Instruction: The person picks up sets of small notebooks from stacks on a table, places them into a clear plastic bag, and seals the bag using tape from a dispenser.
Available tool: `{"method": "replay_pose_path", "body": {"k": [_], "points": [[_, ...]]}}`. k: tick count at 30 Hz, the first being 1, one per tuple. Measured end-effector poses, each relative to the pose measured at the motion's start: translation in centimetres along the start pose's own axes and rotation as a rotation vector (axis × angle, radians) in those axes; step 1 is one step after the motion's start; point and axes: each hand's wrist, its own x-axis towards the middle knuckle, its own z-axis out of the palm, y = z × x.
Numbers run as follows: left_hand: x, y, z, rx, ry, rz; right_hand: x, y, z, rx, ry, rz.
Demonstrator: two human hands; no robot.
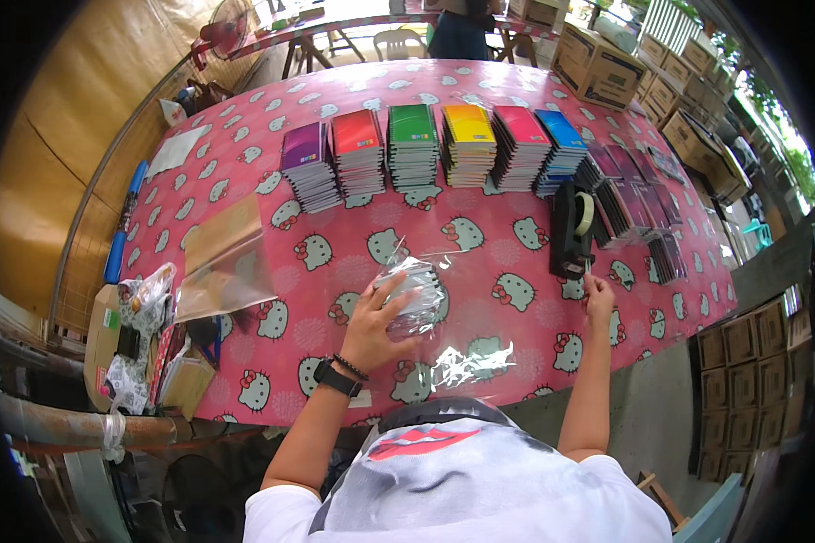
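Near the middle of the table, my left hand (378, 319) rests over a small bundle wrapped in clear plastic (418, 294), its fingers and thumb holding it down. The bundle looks like spiral notebooks; glare hides the details. Off to the right, my right hand (598, 297) pinches the end of the tape at the front of a black tape dispenser (566, 237), which carries a pale tape roll (585, 214). Behind the bundle stand stacks of spiral notebooks: purple (306, 152), red (355, 136), green (412, 125), yellow (468, 127), pink (520, 127) and blue (561, 132).
Plastic-wrapped notebook packs (638, 195) lie right of the dispenser. Clear plastic sheets (226, 262) lie at left, beside a crumpled plastic bag (147, 299) at the edge. A pink patterned cover (462, 235) spans the table. Cardboard boxes (598, 65) stand at the far right.
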Motion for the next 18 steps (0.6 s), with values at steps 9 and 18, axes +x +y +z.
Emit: {"method": "replay_pose_path", "body": {"k": [9,18], "points": [[0.5,-0.7,-1.6,0.018,-0.192,0.112,-8.9,-11.4,14.5,-0.079,-1.055,0.159],[0.9,-0.6,-2.0,0.156,-0.262,0.074,-14.4,-18.0,21.6,-1.328,-1.011,-0.723]]}}
